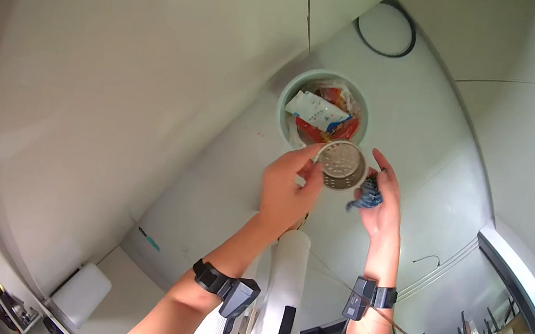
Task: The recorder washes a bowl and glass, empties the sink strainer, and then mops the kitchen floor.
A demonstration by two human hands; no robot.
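My left hand [291, 182] grips the rim of a round metal strainer cup [340, 164] with a perforated bottom and side. It is tilted so that its inside faces me. My right hand [384, 201] holds a crumpled blue patterned cloth [369, 194] close to the cup's right side; whether the cloth touches the cup I cannot tell. Just beyond the cup stands a pale green waste bin [367, 112]. Inside it lie a white plastic packet [317, 110] and red wrappers [310, 130].
A black hose or cable loop [413, 37] lies in the far floor corner. A teal-handled tool [152, 241] is on the floor at left. Pale walls [120, 60] flank the floor; a white box-like item [81, 295] stands lower left. A floor-level door track [436, 274] runs at right.
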